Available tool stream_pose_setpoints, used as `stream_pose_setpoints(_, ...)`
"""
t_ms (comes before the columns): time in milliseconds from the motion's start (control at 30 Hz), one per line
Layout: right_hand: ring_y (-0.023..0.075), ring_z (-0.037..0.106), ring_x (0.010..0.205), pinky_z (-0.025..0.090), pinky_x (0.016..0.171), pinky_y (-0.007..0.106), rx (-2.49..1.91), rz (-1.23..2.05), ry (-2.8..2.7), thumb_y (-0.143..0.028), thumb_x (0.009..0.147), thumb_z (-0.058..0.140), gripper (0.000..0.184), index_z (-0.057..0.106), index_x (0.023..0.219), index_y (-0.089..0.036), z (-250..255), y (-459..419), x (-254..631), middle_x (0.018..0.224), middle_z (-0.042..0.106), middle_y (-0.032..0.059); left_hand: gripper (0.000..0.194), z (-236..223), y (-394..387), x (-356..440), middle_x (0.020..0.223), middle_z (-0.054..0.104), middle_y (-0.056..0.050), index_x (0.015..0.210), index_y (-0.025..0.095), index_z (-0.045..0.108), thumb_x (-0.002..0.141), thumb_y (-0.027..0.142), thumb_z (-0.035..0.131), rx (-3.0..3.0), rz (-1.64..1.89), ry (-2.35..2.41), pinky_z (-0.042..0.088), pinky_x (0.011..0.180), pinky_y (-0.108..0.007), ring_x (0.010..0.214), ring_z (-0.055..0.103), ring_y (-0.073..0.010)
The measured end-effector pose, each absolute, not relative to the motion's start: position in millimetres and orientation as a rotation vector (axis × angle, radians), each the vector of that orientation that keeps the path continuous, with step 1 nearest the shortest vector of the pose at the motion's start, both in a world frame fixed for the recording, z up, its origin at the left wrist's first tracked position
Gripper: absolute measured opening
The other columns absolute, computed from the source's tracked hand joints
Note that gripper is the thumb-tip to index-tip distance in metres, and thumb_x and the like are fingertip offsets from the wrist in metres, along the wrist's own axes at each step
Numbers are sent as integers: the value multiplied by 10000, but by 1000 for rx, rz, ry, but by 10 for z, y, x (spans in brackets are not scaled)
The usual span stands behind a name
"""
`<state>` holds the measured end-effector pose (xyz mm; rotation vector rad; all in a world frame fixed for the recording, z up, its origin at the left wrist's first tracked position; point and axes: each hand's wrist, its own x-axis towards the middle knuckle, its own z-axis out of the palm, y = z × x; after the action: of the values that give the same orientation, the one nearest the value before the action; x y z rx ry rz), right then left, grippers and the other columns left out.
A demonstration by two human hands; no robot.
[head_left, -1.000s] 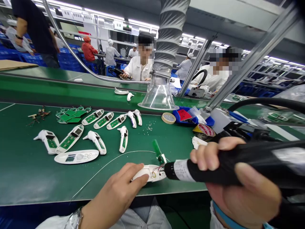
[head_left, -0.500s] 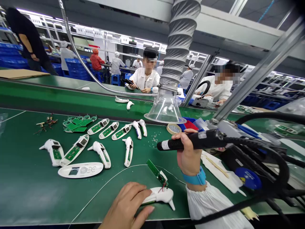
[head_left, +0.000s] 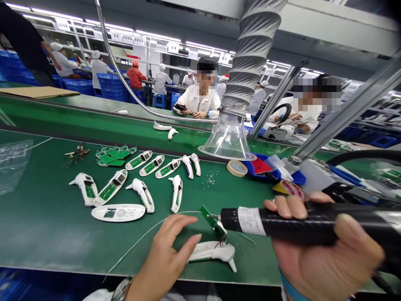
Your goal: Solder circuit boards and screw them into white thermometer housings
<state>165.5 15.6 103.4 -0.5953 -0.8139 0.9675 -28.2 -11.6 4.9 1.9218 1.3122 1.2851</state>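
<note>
1. Soldering iron, black with a white label near its nose, sits firmly in the grip of the right hand, fingers closed over the barrel and thumb along the near side. A blue wristband circles the wrist.
2. Nose of the iron points left and lies right beside a small green circuit board, which stands tilted. Whether the two touch is hard to tell.
3. Red and dark wires run from the lower end of that board down to a white plastic housing, which lies on its side on the green worktop.
4. Left hand holds nothing, its grip open with fingers spread, and its fingertips hover just beside the housing. A metal watch shows at the wrist.
5. Thin pale wire curves across the worktop beneath the left hand.
6. Farther out lie more white housings with green boards fitted, a white cover plate, a heap of green boards and small brass parts.
7. Beyond them stand a roll of tape, a blue tray and a clear fume hood on a ribbed duct.
8. Two co-workers sit across the line, hands on their own work.
</note>
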Motion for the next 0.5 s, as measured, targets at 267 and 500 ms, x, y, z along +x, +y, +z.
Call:
stream_pose_setpoints(267, 113, 408, 534, 459, 566, 271, -598, 1002, -810, -395, 637, 748, 309, 550, 793, -217, 1047, -172, 1695, 573, 420, -48, 179, 228, -76, -152, 886, 631, -35, 988, 230, 652, 844, 157, 573, 2113, 1394, 1107, 499, 717, -307, 836, 557, -160)
stream_pose_setpoints(500, 127, 424, 560, 463, 608, 299, -547, 1006, -822, -411, 693, 707, 289, 549, 860, -235, 987, -264, 1773, 596, 403, -44, 127, 217, -125, -182, 814, 615, -35, 937, 176, 638, 858, 134, 547, 2294, 1393, 1105, 467, 663, -292, 761, 528, -147)
